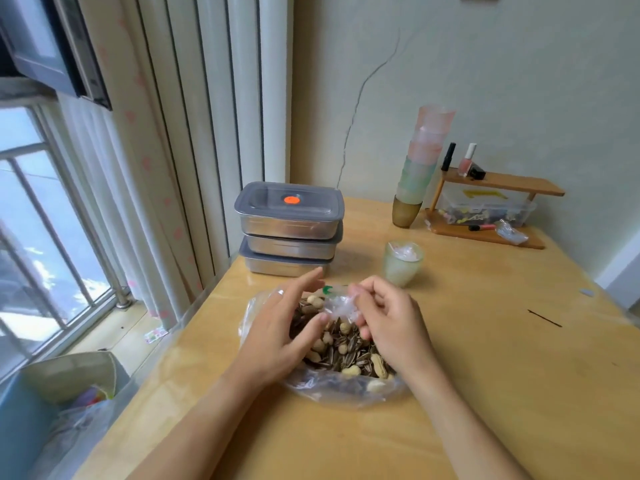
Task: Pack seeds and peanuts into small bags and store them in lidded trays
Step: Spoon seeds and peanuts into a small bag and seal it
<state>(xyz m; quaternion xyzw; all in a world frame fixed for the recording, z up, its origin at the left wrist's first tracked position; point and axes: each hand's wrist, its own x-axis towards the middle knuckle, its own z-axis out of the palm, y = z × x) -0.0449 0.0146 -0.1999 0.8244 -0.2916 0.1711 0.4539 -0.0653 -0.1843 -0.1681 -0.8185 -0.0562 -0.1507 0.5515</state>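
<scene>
A large clear plastic bag [346, 389] lies open on the wooden table [485, 375], filled with striped sunflower seeds and peanuts [349, 355]. Over it, my right hand [391, 327] pinches a small crumpled clear bag [341, 306] with curled fingers. My left hand [280, 334] hovers over the seeds with fingers mostly straight, its thumb tip touching the small bag's edge. A stack of three steel trays with grey lids [289, 230] stands at the table's far left edge, all closed.
A pale green cup [403, 263] holding small clear bags stands behind the hands. Farther back are stacked plastic cups [420, 168] and a wooden rack [491, 209] with cosmetics. A bin [69, 386] sits on the floor at left, by the window and curtains.
</scene>
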